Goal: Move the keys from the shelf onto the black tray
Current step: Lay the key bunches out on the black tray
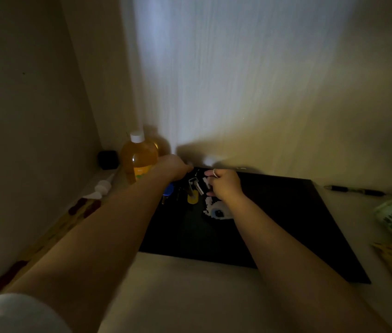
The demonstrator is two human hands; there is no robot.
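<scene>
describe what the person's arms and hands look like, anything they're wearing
Both forearms are bare. The left arm has a light grey sleeve bunched up near the elbow. The right hand wears a pale ring on one finger. The left hand shows no rings or watch. No gloves on either hand.

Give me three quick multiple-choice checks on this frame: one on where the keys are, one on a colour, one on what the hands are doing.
1. Where do the keys lie?
A. on the black tray
B. beside the pen
C. under the bottle

2. What colour is the bottle's cap?
A. red
B. white
C. black

3. What is the state of the hands?
A. both resting off the tray
B. only one in view
C. both at the keys near the tray's far edge

Answers:
1 A, the bunch shows against the dark tray surface.
2 B, a white cap tops the amber bottle.
3 C, the left hand and right hand flank the keys.
</scene>
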